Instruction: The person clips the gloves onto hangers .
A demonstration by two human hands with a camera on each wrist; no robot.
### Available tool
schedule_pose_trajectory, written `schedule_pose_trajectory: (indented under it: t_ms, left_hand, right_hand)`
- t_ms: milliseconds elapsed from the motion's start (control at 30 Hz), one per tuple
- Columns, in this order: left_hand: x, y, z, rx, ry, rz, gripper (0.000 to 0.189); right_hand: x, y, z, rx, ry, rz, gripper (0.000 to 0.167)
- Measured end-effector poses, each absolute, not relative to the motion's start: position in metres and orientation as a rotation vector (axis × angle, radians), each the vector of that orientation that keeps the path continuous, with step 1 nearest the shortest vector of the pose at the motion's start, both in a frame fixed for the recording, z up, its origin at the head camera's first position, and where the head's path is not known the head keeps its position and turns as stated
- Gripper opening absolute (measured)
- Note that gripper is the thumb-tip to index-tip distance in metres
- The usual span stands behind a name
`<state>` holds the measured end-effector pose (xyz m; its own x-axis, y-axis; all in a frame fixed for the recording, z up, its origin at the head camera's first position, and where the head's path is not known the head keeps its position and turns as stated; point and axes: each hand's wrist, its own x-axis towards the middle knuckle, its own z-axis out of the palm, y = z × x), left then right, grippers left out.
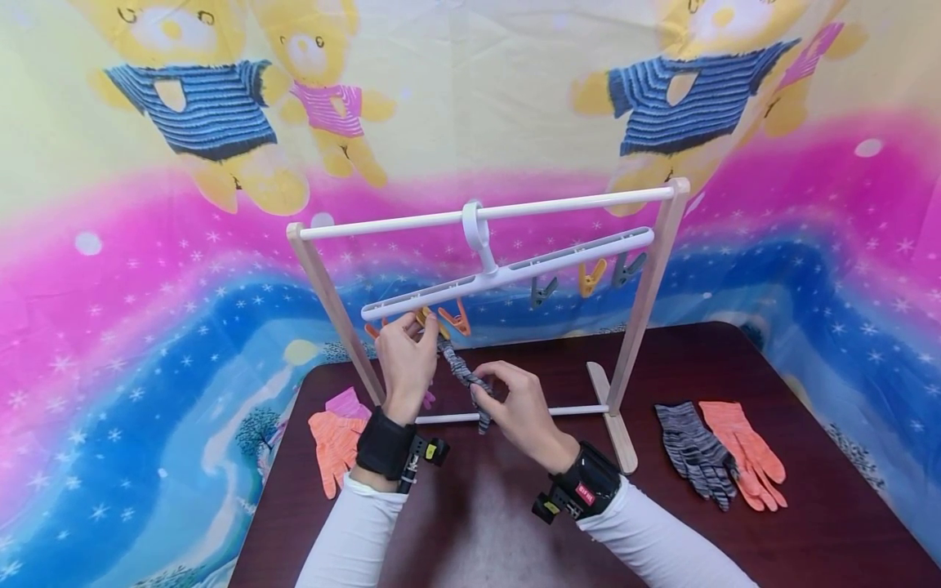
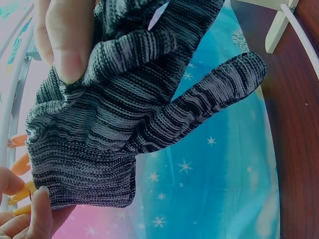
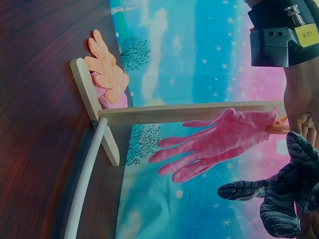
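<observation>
A black-and-grey striped knit glove point(image 1: 461, 369) hangs below the left half of the white hanger point(image 1: 569, 258). Its cuff is up by a yellow clothespin point(image 2: 22, 195), which my left hand point(image 1: 407, 359) pinches. Whether the clip's jaws have the cuff is hidden by the fingers. Lower down, my right hand point(image 1: 518, 406) holds the glove's body between thumb and fingers, the thumb point(image 2: 67, 50) pressing the knit in the left wrist view. In the right wrist view a pink glove point(image 3: 214, 144) hangs from an orange clothespin point(image 3: 276, 128) beside my left hand.
The tilted hanger hooks over the white rod point(image 1: 588, 199) of a wooden stand point(image 1: 638, 327). Another orange clip point(image 1: 457, 318) and grey and yellow clips point(image 1: 590, 278) hang from it. On the dark table point(image 1: 698, 359) lie a grey glove point(image 1: 691, 449), an orange glove point(image 1: 742, 453), and orange and pink gloves point(image 1: 338, 441) at left.
</observation>
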<state>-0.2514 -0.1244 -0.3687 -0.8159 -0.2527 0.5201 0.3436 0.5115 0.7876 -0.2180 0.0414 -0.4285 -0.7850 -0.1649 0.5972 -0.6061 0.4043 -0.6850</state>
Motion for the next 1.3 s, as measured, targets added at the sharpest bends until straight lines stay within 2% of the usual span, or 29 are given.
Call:
schedule_pose_trajectory:
  t_ms: [400, 633, 967, 1100, 1300]
  left_hand:
    - [-0.2499, -0.1253, -0.3681, -0.058, -2.162, -1.298, 0.037]
    - [-0.2496, -0.126, -0.3694, -0.025, -2.163, -1.324, 0.022]
    - [-0.2494, -0.1272, -0.3686, 0.007, -2.163, -1.351, 0.034]
    - [-0.25, -0.1274, -0.3687, 0.017, -2.161, -1.366, 0.022]
    - [-0.2496, -0.1284, -0.3703, 0.0, -2.168, -1.383, 0.021]
  right_hand:
    - [-0.2179, 0.0407, -0.4286, 0.665, -2.224, 1.346, 0.015]
    - [-0.2169, 0.0402, -0.4292, 0.67, -2.232, 1.346, 0.016]
    - [-0.217, 0.0393, -0.4289, 0.673, -2.229, 1.334, 0.015]
    - [-0.2166, 0.039, -0.4283, 0.671, -2.24, 1.335, 0.015]
    - [-0.2158, 0.039, -0.4272, 0.671, -2.241, 1.33, 0.014]
